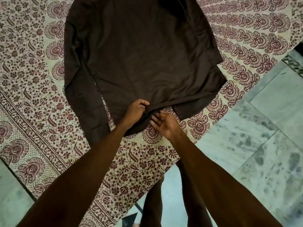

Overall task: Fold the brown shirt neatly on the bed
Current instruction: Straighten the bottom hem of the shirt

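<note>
One brown shirt, one bed, two hands, seemingly two legs.

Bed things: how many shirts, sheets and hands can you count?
Shirt: 1
Sheet: 1
Hands: 2 (left hand, right hand)
Total: 4

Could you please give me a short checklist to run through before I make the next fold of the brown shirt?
1. Left hand grips the brown shirt at its hem: ok.
2. Right hand holds the hem too: not ok, fingers open beside it.
3. Shirt body lies spread on the bedsheet: ok, light wrinkles only.
4. Hem lies straight: not ok, bunched at the left hand.
5. Collar end lies neat: cannot tell, cut off by the frame.
</note>
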